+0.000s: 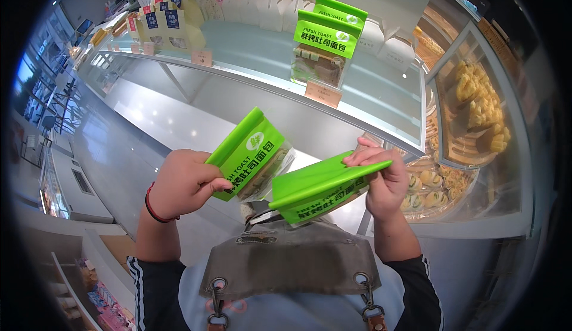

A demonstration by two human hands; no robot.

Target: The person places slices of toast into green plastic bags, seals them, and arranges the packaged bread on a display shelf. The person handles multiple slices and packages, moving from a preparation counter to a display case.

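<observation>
My left hand (190, 186) pinches the green top of a bagged toast loaf (250, 161), thumb in front, with the clear lower part tilted to the right. A second bagged toast loaf (321, 192) hangs from my right hand (382, 174), whose fingers hold the right end of its folded green top. Both bags are in front of my apron, close beside each other. On the glass shelf ahead stand two more bagged toast loaves (324, 47), one behind the other, upright with green tops and clear lower parts.
The glass shelf (241, 47) has a metal front edge and carries price cards (322, 93). Cream paper bags (167, 23) stand at its left, white boxes (263, 9) along the back. To the right is a glass case with bread (480, 103) and a tray of rolls (431, 188).
</observation>
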